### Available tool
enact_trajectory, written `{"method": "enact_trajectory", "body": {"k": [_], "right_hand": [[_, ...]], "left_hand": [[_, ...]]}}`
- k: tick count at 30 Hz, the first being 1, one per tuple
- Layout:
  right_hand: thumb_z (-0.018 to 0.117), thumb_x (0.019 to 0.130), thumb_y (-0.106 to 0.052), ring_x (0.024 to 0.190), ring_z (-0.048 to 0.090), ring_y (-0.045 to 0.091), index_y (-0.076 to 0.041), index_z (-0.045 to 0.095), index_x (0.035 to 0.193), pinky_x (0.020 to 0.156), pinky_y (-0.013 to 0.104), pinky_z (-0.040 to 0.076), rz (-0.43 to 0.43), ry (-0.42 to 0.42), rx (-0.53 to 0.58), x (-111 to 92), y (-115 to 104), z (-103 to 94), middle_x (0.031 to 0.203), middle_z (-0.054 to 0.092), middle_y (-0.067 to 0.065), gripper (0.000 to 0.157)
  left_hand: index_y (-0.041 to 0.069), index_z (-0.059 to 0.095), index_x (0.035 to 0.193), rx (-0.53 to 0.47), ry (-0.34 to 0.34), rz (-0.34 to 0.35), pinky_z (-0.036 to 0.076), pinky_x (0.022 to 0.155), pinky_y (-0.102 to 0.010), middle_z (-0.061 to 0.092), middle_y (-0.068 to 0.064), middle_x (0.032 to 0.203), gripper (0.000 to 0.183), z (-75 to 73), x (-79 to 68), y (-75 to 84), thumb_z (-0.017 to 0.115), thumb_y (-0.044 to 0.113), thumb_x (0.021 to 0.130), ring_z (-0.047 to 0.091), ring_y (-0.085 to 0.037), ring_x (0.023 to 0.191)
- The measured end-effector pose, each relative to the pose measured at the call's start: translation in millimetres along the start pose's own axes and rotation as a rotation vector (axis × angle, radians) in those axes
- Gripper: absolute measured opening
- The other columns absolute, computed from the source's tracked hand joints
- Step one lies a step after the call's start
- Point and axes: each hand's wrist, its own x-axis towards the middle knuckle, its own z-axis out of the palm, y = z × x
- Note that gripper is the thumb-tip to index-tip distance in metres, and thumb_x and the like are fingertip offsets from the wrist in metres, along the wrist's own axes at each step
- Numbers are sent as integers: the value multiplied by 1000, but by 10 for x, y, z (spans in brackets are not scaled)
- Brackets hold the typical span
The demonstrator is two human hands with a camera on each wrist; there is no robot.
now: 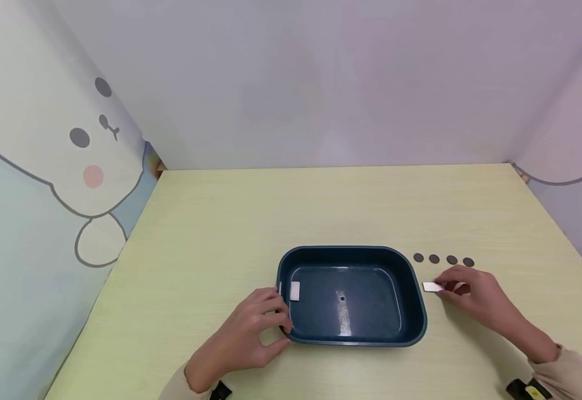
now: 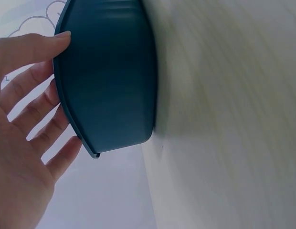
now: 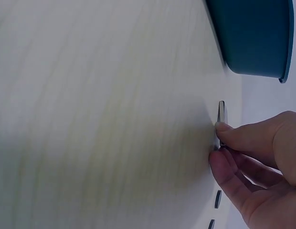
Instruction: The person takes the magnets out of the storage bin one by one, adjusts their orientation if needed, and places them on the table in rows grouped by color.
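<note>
A dark blue plastic tub [image 1: 346,339] stands on the table, a small white rectangular piece [image 1: 294,291] at the left inside it. At the tub's left end my left hand [image 1: 258,328] holds the rim. In the left wrist view its thumb [image 2: 62,42] lies on the outer wall, with the fingers over the rim. To the right of the tub, my right hand [image 1: 476,294] pinches a thin white rectangular piece [image 1: 431,286] between thumb and fingers. The right wrist view shows this piece [image 3: 221,110] edge-on, low over the table, its near end hidden by the fingertips.
Several dark round discs [image 1: 434,259] lie in a row behind the right hand. The pale wooden table [image 1: 210,222] is bounded by a plain back wall [image 1: 291,83] and side panels with cartoon drawings [image 1: 60,194].
</note>
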Motion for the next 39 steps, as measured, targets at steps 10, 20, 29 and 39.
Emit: {"method": "enact_trajectory", "body": {"k": [10,20,29,39], "right_hand": [[81,61,7,65,52,-1,-7,71,85,54,11,46,-10,-1,-21,-1,-11,4,75,61,-6,30],[80,60,10,66,53,-2,-6,71,85,54,13,48,-9,-2,-45,2,-19,-4,76,63,-4,31],[81,60,9,66,53,0,-11,70,87,52,17,49,-24,-2,-55,14,-26,-27,76,62,-6,35],[80,63,8,68,55,0,-9,69,93,54,13,46,-21,31,-4,79,-125,-180,86,63,0,36]], "left_hand": [[22,62,75,6,6,3,42,98,-36,56,11,87,17,-1,-4,9,79,20,71,52,-11,96],[23,62,74,10,-8,-16,39,101,-33,56,12,86,18,-5,-1,28,79,19,71,51,-10,96],[23,62,74,24,3,6,42,97,-33,57,11,87,18,7,0,13,80,19,70,51,-11,96],[23,62,74,24,-1,8,43,94,-31,56,12,86,18,-5,3,22,79,20,71,51,-11,95]]}}
